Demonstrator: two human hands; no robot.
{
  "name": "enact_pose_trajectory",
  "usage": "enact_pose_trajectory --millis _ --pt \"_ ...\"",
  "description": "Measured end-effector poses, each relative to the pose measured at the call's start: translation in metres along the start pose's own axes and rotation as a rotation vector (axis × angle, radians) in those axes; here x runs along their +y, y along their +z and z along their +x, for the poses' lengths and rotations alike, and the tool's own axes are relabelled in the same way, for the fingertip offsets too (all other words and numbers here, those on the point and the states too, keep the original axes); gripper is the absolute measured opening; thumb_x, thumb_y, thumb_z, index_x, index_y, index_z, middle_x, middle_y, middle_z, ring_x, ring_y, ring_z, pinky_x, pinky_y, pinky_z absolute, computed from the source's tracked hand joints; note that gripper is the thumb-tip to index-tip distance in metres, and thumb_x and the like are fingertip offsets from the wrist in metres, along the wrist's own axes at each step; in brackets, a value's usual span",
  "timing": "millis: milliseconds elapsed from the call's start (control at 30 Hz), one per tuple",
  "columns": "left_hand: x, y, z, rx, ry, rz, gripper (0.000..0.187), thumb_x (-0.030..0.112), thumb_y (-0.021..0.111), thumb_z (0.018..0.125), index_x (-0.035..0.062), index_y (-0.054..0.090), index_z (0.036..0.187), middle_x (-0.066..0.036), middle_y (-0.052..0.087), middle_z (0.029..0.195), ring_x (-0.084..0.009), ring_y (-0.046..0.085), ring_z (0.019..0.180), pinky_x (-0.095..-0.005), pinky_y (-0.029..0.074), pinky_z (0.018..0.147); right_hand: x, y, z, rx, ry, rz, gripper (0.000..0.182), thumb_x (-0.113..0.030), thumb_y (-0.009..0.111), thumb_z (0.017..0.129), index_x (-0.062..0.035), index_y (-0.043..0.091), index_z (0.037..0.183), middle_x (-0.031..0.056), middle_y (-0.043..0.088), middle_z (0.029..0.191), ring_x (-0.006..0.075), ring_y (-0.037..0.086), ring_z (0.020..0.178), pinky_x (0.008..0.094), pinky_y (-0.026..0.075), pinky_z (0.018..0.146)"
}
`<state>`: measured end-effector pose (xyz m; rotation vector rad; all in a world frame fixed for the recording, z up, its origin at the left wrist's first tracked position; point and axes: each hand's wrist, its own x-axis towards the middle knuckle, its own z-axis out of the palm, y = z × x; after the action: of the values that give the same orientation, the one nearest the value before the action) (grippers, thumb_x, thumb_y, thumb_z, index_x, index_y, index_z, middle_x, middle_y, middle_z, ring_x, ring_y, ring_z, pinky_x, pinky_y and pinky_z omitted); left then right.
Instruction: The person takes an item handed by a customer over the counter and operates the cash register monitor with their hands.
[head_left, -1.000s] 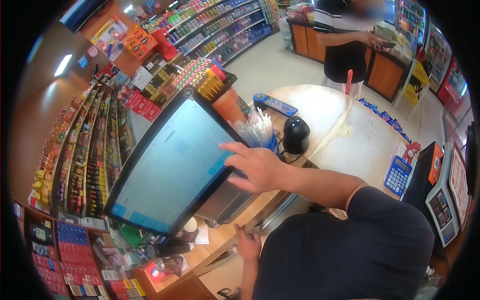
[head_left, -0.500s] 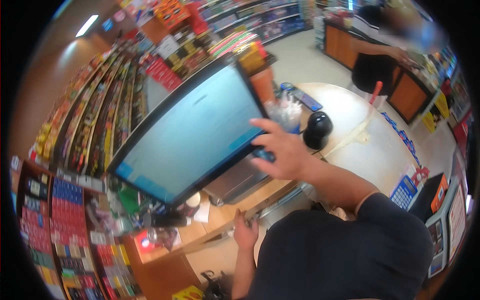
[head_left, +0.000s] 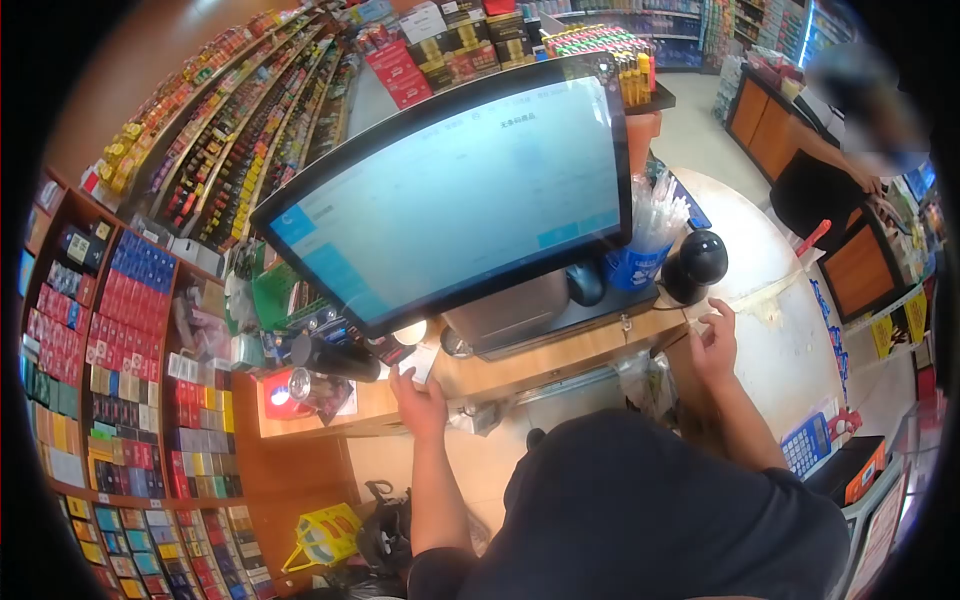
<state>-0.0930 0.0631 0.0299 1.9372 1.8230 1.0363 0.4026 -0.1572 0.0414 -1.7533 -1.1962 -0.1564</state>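
Note:
A lit touchscreen monitor [head_left: 460, 185] stands on the wooden counter in front of me. My left hand [head_left: 421, 403] is at the counter's near edge below the monitor, its fingers apart, with the fingertips over a small white paper [head_left: 418, 364]. My right hand [head_left: 714, 345] is raised at the counter's right end, fingers loosely bent and apart, holding nothing. Just beyond it sits a round black scanner [head_left: 700, 262]. A blue cup [head_left: 638, 267] full of wrapped straws and a black mouse [head_left: 586, 285] are beside the monitor's base.
Left of my left hand lie a black cylinder [head_left: 335, 357] and a clear jar [head_left: 303, 384]. Shelves of small boxes [head_left: 130, 345] rise at the left. A blue calculator [head_left: 806, 446] is on the white table [head_left: 790, 350] at right. Another person [head_left: 815, 190] stands at a far counter.
My right hand has left the monitor's right edge and drawn back near the scanner. My left hand has come up to the paper at the counter edge. The view has tilted.

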Motion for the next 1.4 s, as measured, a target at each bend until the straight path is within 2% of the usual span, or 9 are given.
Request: enact_pose_trajectory --millis 500,600,700,733,800,900,1200,1300,1400 --pt "0.002 -0.011 0.057 -0.045 0.082 0.160 0.041 0.016 0.074 0.090 0.0060 0.063 0.127 -0.022 0.045 0.160 -0.0429 0.064 0.125 -0.0464 0.055 0.098 0.050 -0.048 -0.073 0.076 0.363 -0.241 0.034 -0.008 0.072 0.086 -0.0071 0.060 0.118 0.0178 0.048 0.151 0.0167 0.052 0.064 0.0336 0.050 0.067" --pt "0.014 -0.020 0.064 0.131 0.174 0.085 0.038 0.018 0.074 0.093 0.0043 0.063 0.126 -0.021 0.048 0.155 -0.0355 0.070 0.112 -0.0420 0.058 0.088 0.033 -0.052 -0.076 0.008 0.444 -0.279 0.033 -0.010 0.072 0.087 -0.0071 0.060 0.117 0.0183 0.051 0.148 0.0239 0.063 0.077 0.0381 0.053 0.074" --pt "0.000 -0.023 0.059 0.106 0.154 -0.100 0.035 0.018 0.072 0.096 0.0024 0.063 0.126 -0.018 0.053 0.147 -0.0253 0.070 0.097 -0.0378 0.059 0.077 0.042 -0.054 -0.086 -0.043 0.289 -0.481 0.031 -0.012 0.071 0.088 -0.0069 0.060 0.116 0.0188 0.053 0.146 0.0355 0.068 0.100 0.0452 0.056 0.085" --pt "-0.007 -0.018 0.053 0.178 0.246 -0.145 0.026 0.015 0.071 0.097 0.0010 0.067 0.118 -0.014 0.067 0.121 -0.0176 0.067 0.081 -0.0328 0.056 0.067 0.041 -0.053 -0.084 -0.049 0.284 -0.495 0.030 -0.013 0.070 0.088 -0.0069 0.060 0.116 0.0190 0.054 0.145 0.0381 0.067 0.107 0.0468 0.055 0.088" --pt "-0.029 -0.011 0.026 0.037 0.136 -0.054 0.018 0.013 0.070 0.097 0.0009 0.070 0.110 -0.010 0.070 0.101 -0.0173 0.065 0.074 -0.0314 0.054 0.065 0.038 -0.051 -0.082 -0.061 0.281 -0.523 0.028 -0.015 0.069 0.090 -0.0069 0.060 0.115 0.0192 0.056 0.142 0.0432 0.063 0.119 0.0499 0.054 0.094" --pt "-0.037 0.002 -0.022 -0.047 0.032 -0.142 0.012 0.012 0.069 0.098 0.0008 0.073 0.097 -0.005 0.067 0.074 -0.0148 0.061 0.065 -0.0297 0.050 0.063 0.034 -0.049 -0.080 -0.050 0.246 -0.535 0.024 -0.015 0.068 0.092 -0.0072 0.060 0.113 0.0208 0.059 0.136 0.0437 0.063 0.116 0.0480 0.053 0.095" --pt "-0.098 0.032 -0.123 -0.281 -0.030 -0.281 0.024 0.023 0.071 0.098 -0.0007 0.071 0.094 -0.013 0.070 0.076 -0.0227 0.065 0.061 -0.0352 0.053 0.060 0.031 -0.044 -0.079 -0.010 0.346 -0.607 0.025 -0.018 0.069 0.090 -0.0064 0.060 0.110 0.0185 0.062 0.129 0.0409 0.065 0.111 0.0463 0.054 0.092" --pt "-0.118 0.028 -0.099 -0.239 -0.426 -0.435 0.031 0.029 0.065 0.104 -0.0015 0.068 0.105 -0.013 0.072 0.089 -0.0230 0.065 0.063 -0.0358 0.054 0.060 0.021 -0.045 -0.075 0.001 0.374 -0.612 0.025 -0.018 0.070 0.089 -0.0069 0.060 0.109 0.0176 0.062 0.127 0.0412 0.065 0.108 0.0473 0.053 0.090" --pt "-0.149 0.025 -0.054 -0.092 -0.729 -0.581 0.055 0.050 0.049 0.109 -0.0012 0.057 0.127 -0.018 0.068 0.114 -0.0257 0.067 0.077 -0.0404 0.056 0.060 0.018 -0.046 -0.075 0.046 0.400 -0.658 0.027 -0.019 0.072 0.086 -0.0073 0.059 0.106 0.0171 0.062 0.119 0.0416 0.064 0.102 0.0508 0.052 0.085"
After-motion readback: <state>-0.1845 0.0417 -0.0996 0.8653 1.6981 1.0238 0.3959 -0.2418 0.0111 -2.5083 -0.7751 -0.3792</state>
